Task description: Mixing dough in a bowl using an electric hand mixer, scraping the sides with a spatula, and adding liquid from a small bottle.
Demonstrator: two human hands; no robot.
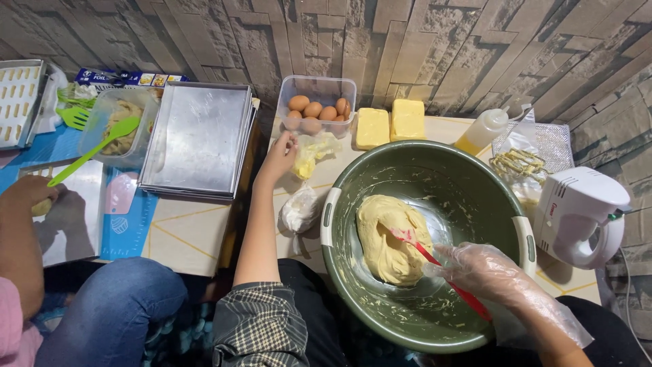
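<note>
Dough [390, 238] under gloved right hand's [479, 268] spatula [435, 261]

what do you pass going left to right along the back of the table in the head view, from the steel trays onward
stack of steel baking trays → clear tub of brown eggs → two yellow butter blocks → squeeze bottle of yellow liquid → white hand mixer

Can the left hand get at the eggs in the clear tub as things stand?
Probably yes: the left hand rests on the table just in front of the open, lidless tub of eggs, with nothing between them.
</note>
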